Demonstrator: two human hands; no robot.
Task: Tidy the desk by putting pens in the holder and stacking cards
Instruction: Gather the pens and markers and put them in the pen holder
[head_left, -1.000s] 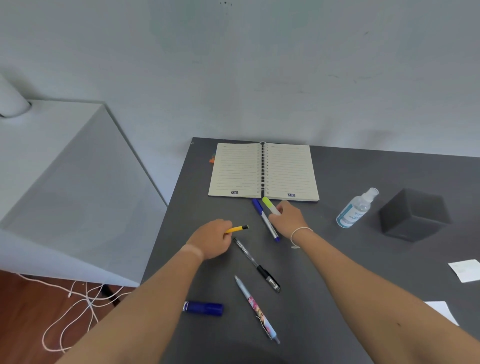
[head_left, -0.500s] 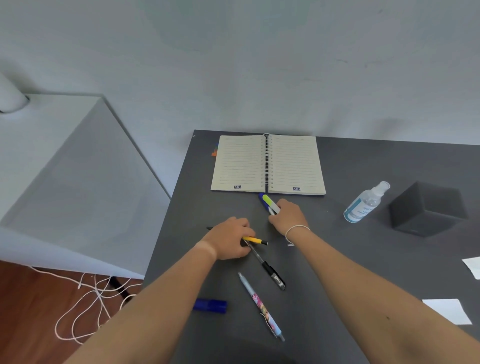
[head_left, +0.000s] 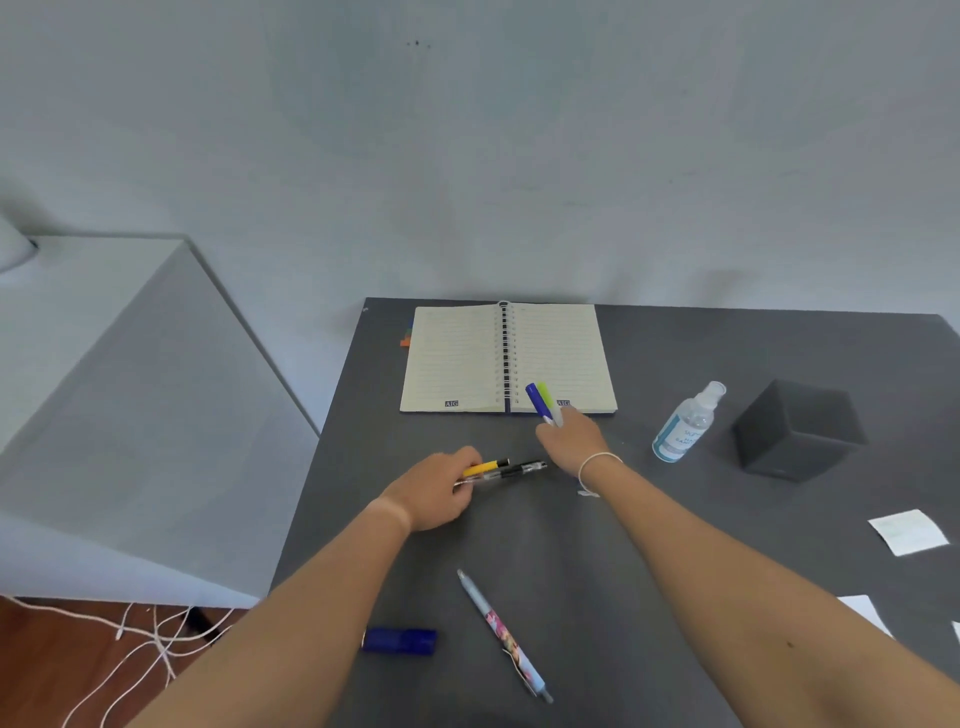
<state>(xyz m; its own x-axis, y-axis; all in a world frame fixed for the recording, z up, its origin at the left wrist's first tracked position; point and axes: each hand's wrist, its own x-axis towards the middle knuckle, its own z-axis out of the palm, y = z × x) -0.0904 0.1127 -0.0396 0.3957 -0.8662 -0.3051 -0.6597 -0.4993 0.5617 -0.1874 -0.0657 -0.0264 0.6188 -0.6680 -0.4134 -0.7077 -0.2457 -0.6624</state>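
My left hand (head_left: 435, 488) is closed around two pens, a yellow one (head_left: 488, 465) and a clear black-capped one (head_left: 511, 471), both pointing right just above the dark desk. My right hand (head_left: 571, 439) holds a blue pen (head_left: 535, 398) and a green highlighter (head_left: 548, 399), their tips standing up over the notebook's lower edge. A patterned light-blue pen (head_left: 501, 631) lies diagonally on the desk near me. The dark cube-shaped holder (head_left: 797, 428) stands at the right. White cards (head_left: 909, 530) lie at the far right, with another card (head_left: 862, 613) nearer me.
An open spiral notebook (head_left: 467, 358) lies at the back of the desk. A clear spray bottle (head_left: 685, 423) stands left of the holder. A small blue cylinder (head_left: 400, 640) rests near the desk's left edge (head_left: 311, 493). White cables (head_left: 130, 639) lie on the floor at left.
My left hand has picked up the black-capped pen beside the yellow one. My right hand has lifted the blue pen and green highlighter off the desk.
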